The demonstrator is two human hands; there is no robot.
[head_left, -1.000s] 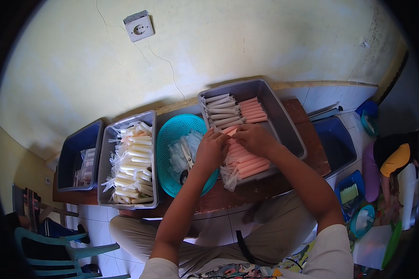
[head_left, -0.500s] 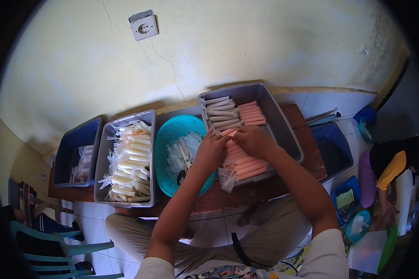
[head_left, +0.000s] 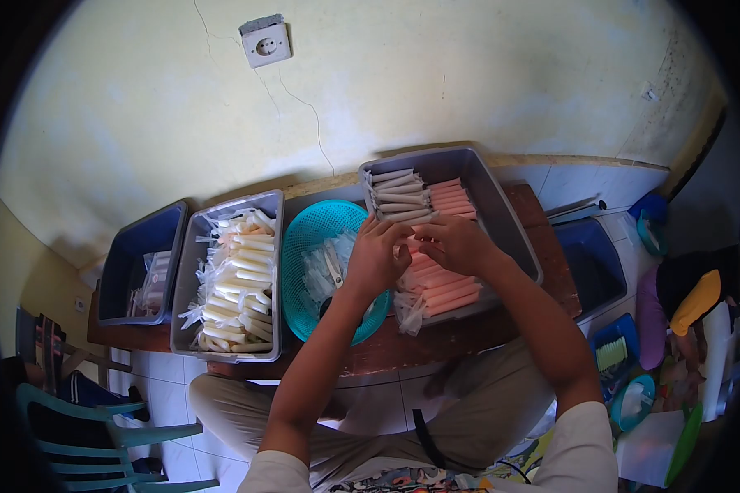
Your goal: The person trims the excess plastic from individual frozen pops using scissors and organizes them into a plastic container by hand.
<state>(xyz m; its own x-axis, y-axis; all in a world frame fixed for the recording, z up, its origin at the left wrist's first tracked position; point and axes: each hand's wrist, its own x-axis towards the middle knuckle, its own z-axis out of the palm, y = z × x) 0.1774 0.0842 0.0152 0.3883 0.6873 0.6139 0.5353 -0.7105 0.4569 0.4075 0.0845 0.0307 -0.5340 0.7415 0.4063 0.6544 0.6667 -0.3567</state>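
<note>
Over the grey bin [head_left: 511, 246] on the right, my left hand [head_left: 378, 259] and my right hand [head_left: 459, 246] meet with bent fingers and fingertips close together. Both are closed; whatever is pinched between them is too hidden to name. Beneath them lie rows of pink-filled slim plastic tubes [head_left: 446, 297], with loose clear plastic ends at the near left corner. Greyish-brown tubes [head_left: 399, 195] fill the far left of the same bin. Beside my left hand is a turquoise mesh basket [head_left: 294, 234] holding clear plastic bags [head_left: 316, 275] and scissors [head_left: 334, 269], partly covered by my left forearm.
Left of the basket, a grey bin [head_left: 279, 246] is heaped with pale yellow tubes [head_left: 247, 283]. A dark blue bin [head_left: 115, 263] with a few packets stands farther left. All rest on a low brown bench [head_left: 561, 271] against the wall. Another person's arm [head_left: 692, 349] shows at right.
My hands have lifted slightly and drawn a little apart at the fingertips, above the pink tubes. The view has shifted slightly. At right, the other person's arm has moved.
</note>
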